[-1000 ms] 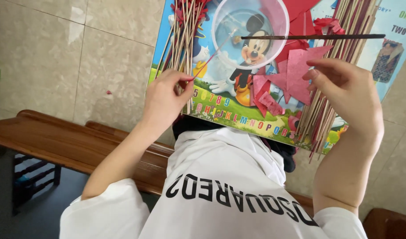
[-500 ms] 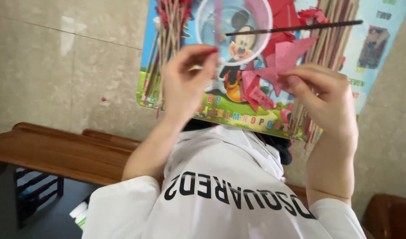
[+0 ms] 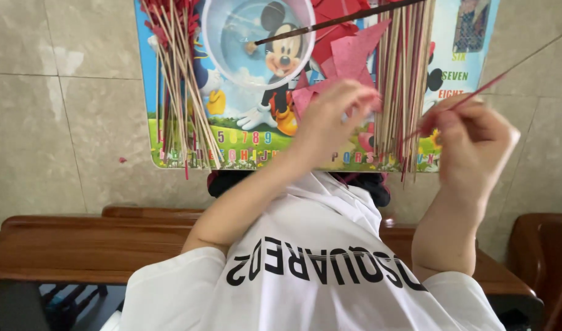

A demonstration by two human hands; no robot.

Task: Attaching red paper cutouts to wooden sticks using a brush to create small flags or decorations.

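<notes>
Head view: my right hand (image 3: 474, 144) pinches a thin red-tipped stick (image 3: 471, 98) near the cartoon board's (image 3: 471, 61) right edge; my left hand (image 3: 330, 122), fingers curled, grips pink paper (image 3: 354, 52) beside the stick bundle (image 3: 403, 79).
</notes>
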